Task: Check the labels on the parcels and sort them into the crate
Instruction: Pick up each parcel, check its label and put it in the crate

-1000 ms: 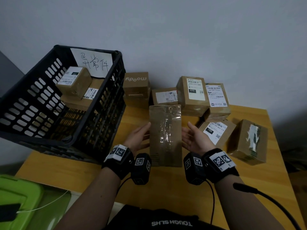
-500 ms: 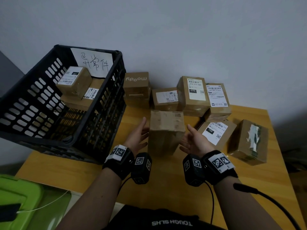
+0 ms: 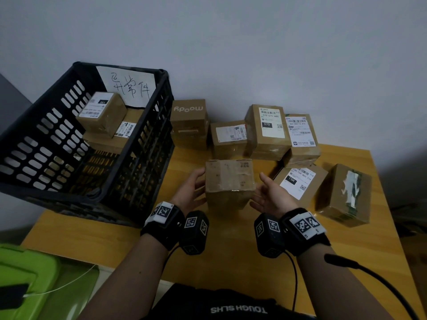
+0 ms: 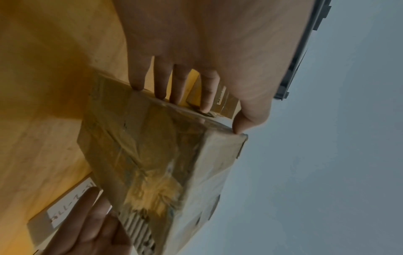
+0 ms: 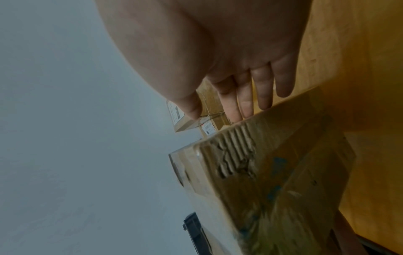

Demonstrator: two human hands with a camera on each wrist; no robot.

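Note:
A worn, tape-wrapped brown parcel (image 3: 230, 181) is held above the wooden table (image 3: 231, 262) between my two hands. No label shows on the faces in view. My left hand (image 3: 196, 184) presses its left side with straight fingers (image 4: 160, 86), thumb tip at a corner. Flat against the right side lies my right hand (image 3: 265, 192), fingers (image 5: 246, 103) extended. One side of the parcel (image 5: 272, 172) is torn, baring the corrugation. The black slotted crate (image 3: 147, 162) stands at the left with two labelled parcels (image 3: 101, 114) inside and a handwritten paper sign (image 3: 129, 88).
Several parcels line the wall behind: a "moody" box (image 3: 189, 123) and labelled boxes (image 3: 269, 130), (image 3: 300, 137), (image 3: 228, 139). Two more lie at the right (image 3: 298, 183), (image 3: 346, 195). A green bin (image 3: 27, 280) sits below the table's left corner.
Both hands have turned the parcel: the long taped face that faced me now points down and toward me, and a shorter face is on top. The hands stayed on either side.

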